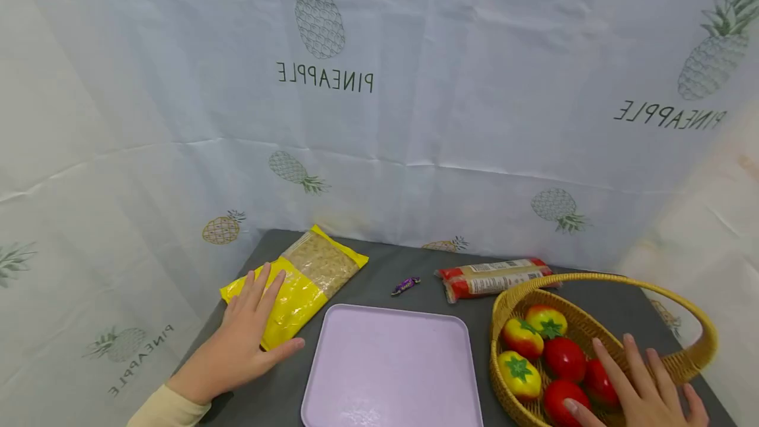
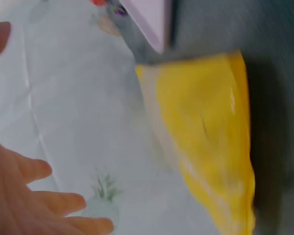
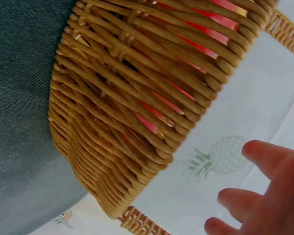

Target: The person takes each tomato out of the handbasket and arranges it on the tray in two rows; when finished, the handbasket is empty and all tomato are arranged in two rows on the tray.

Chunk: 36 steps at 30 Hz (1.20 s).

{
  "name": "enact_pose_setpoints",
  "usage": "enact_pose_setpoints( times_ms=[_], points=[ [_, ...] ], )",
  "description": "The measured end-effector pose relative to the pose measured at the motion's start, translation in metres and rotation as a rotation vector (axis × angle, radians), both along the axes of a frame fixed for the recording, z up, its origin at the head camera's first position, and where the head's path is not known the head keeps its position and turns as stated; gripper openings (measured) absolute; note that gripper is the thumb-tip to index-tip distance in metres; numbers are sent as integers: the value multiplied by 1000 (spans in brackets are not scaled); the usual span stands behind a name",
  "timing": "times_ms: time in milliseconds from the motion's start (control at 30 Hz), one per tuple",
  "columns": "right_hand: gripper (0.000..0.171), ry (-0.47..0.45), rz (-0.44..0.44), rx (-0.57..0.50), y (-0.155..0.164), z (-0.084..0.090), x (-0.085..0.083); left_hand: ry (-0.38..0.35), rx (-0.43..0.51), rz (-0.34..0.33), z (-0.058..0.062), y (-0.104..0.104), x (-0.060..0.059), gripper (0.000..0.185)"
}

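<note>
My left hand (image 1: pixel 243 341), fingers spread, is over the near end of a yellow bag (image 1: pixel 296 292) with a see-through window showing pale, flaky contents. In the left wrist view the fingers are apart from the bag (image 2: pixel 206 117). On the right, my right hand (image 1: pixel 649 394) hovers with spread fingers over the near right side of a woven basket (image 1: pixel 584 323) with a tall arched handle. Inside lie several shiny red fruits (image 1: pixel 564 359) and yellow-red ones (image 1: pixel 522 374) with green star-shaped tops. The right wrist view shows the basket's wicker wall (image 3: pixel 132 83), with the fingertips beyond its rim. Neither hand holds anything.
A pale lilac tray (image 1: pixel 391 368) lies between the hands on the dark grey tabletop (image 1: pixel 379 288). Behind it are a small purple-wrapped candy (image 1: pixel 406 286) and a red-ended clear packet (image 1: pixel 495 278). White pineapple-print cloth (image 1: pixel 415 117) hangs around the table.
</note>
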State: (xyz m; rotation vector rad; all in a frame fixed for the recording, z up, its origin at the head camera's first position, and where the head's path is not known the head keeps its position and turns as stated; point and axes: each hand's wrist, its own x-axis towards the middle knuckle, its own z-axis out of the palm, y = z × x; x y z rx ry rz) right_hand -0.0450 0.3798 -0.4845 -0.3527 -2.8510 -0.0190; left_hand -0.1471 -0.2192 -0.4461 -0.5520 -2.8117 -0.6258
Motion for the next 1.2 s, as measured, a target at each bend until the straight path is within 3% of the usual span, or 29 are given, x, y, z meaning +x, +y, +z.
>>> enact_pose_setpoints(
  times_ms=[167, 267, 533, 667, 800, 1067, 1200],
  points=[
    [113, 61, 73, -30, -8, 14, 1, -5, 56, -43, -10, 21, 0, 104],
    [107, 47, 145, -88, -15, 23, -2, -41, 81, -56, -14, 32, 0, 98],
    [98, -126, 313, -275, -38, 41, -14, -282, 140, -23, -24, 50, -9, 88],
    [97, -267, 294, -309, -46, 44, -17, -382, 200, -18, -29, 55, -15, 83],
    [100, -391, 247, -334, -52, 46, -23, -429, 222, 4, -33, 57, -21, 76],
    [96, -423, 223, -383, -58, 43, -30, -413, 191, 106, -35, 64, -29, 58],
    [92, -424, 224, -402, -58, 39, -32, -427, 177, 106, -38, 67, -33, 53]
  ],
)
